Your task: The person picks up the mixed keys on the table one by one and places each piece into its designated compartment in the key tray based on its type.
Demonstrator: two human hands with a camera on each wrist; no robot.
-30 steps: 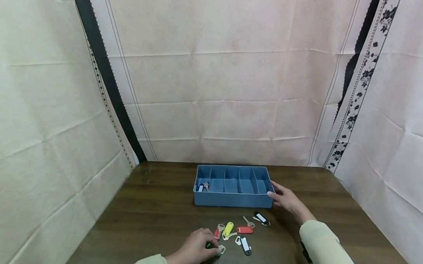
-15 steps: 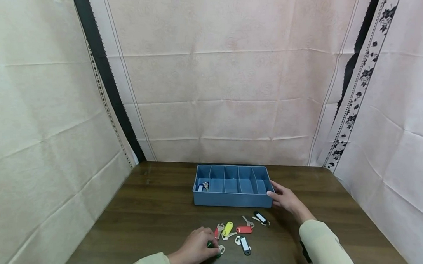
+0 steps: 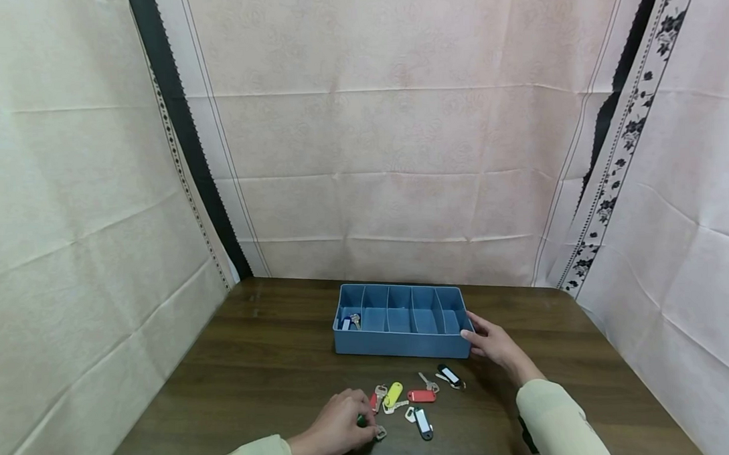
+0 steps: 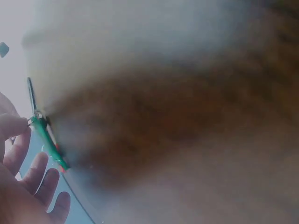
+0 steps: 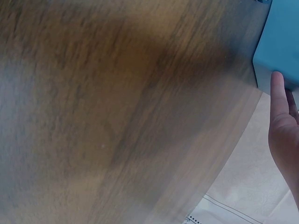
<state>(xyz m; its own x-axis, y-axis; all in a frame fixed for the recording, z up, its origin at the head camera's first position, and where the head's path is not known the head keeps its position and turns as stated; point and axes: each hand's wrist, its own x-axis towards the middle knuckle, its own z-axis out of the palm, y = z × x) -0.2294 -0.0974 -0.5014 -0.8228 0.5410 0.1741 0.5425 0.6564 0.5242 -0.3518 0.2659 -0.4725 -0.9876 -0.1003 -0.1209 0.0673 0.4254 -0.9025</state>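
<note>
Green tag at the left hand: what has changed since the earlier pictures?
Little: the left hand, pinching the green tag, has shifted slightly; its key sits slightly lower in the head view. The right hand stays against the tray; the other tags lie as before.

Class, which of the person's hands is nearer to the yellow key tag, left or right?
Left. The left hand pinches a green key tag left of the yellow key tag; the right hand is farther off, holding the right end of the blue tray.
</note>
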